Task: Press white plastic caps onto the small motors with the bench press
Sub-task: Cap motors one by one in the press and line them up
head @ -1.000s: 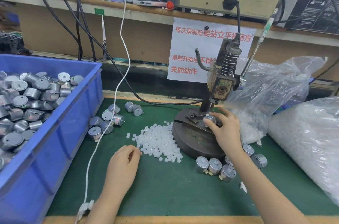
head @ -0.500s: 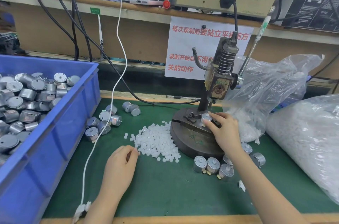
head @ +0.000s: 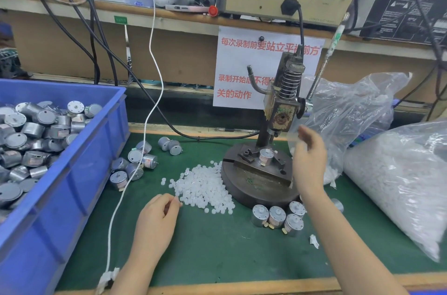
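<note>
Early in the batch: one motor loaded, the pressing stroke not yet made, by my read.
My blue bin (head: 60, 198) is full; few motors (head: 275, 217) stand before the bench press (head: 283, 111). A seated motor (head: 266, 157) waits under the ram. My right hand (head: 309, 161) is loose and empty, and my left hand (head: 157, 219) curls at the caps (head: 203, 186), pinch unclear.

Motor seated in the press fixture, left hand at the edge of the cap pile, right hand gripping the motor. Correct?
Wrong on the right hand. The head view shows it raised beside the bench press, clear of the motor and gripping nothing. The rest stands: the motor is seated in the fixture, and the left hand is at the edge of the pile of white caps.
</note>
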### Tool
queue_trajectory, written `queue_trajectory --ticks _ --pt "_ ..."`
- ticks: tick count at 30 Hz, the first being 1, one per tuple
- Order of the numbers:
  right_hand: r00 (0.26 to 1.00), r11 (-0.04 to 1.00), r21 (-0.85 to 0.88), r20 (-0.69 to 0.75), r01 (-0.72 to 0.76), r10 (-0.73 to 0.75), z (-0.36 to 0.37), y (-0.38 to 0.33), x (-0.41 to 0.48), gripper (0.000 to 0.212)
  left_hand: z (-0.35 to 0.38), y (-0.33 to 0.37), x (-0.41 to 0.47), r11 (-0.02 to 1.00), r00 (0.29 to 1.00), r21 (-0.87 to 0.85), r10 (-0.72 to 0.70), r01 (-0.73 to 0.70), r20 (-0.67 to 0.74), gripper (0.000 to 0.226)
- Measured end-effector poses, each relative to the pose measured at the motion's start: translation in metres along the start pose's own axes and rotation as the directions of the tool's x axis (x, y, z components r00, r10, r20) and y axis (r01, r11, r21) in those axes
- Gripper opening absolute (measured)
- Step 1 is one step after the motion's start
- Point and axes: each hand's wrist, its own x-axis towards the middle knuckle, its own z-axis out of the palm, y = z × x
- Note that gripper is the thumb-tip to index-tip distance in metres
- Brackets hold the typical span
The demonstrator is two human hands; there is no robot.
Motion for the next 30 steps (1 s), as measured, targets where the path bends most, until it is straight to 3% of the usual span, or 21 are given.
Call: queue_trajectory --ticks 3,5,8,10,13,15,19,24,30 --pt "0.982 0.993 0.112 -0.184 0.049 -0.027 -0.005 -0.026 0.025 0.033 0.000 0.001 0.000 1.000 1.000 0.021 0.006 -0.006 0.009 0.021" --pt "0.976 0.990 0.114 -0.211 0.077 -0.052 -0.005 -0.044 0.046 0.031 0.000 0.001 0.000 0.999 1.000 0.047 0.018 -0.019 0.013 0.021" --pt "0.994 0.989 0.138 -0.107 0.048 -0.033 -0.003 -0.067 0.075 0.040 -0.001 0.002 0.001 0.998 1.000 0.066 0.019 -0.020 0.018 0.020" --pt "0.998 0.979 0.198 -0.034 -0.048 0.055 -0.002 -0.079 0.094 0.046 -0.001 0.004 0.001 0.997 1.000 0.069 0.017 -0.019 0.021 0.020" --pt "0.978 0.917 0.345 0.023 -0.202 0.207 -0.005 -0.093 0.116 0.035 -0.001 0.005 0.002 0.997 1.000 0.078 0.022 -0.023 0.019 0.020" --pt "0.971 0.893 0.383 0.061 -0.235 0.230 -0.007 -0.097 0.117 0.030 -0.001 0.005 0.002 0.997 1.000 0.078 0.020 -0.021 0.017 0.020" --pt "0.994 0.891 0.440 0.046 -0.108 0.098 -0.010 -0.094 0.085 0.015 -0.001 0.005 0.002 0.996 1.000 0.092 0.021 -0.022 0.014 0.021" --pt "0.996 0.809 0.583 0.003 -0.072 0.087 -0.024 -0.074 0.041 0.019 -0.001 0.002 0.001 0.995 0.999 0.094 0.038 -0.040 0.020 0.021" --pt "0.994 0.863 0.499 -0.103 0.072 -0.024 -0.012 -0.071 0.038 0.018 0.001 0.000 0.004 0.994 0.999 0.102 0.043 -0.045 0.024 0.022"
